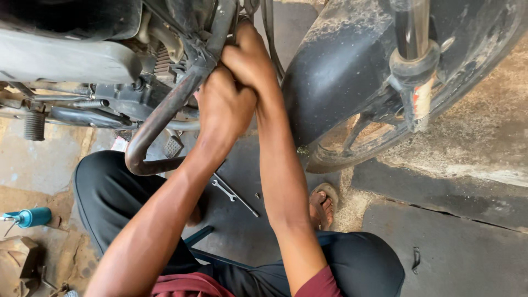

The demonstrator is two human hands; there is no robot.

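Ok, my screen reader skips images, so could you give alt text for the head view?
Both hands, left hand and right hand, grip the rusty curved metal pipe of a motorcycle beside its black front mudguard. A silver spanner lies on the concrete floor.

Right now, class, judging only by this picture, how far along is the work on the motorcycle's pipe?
Done: a spanner and a thin rod lie out on the floor. In hand: the left hand and right hand press together at the top of the rusty bent pipe. Left: the pipe sits against the frame, not yet off.
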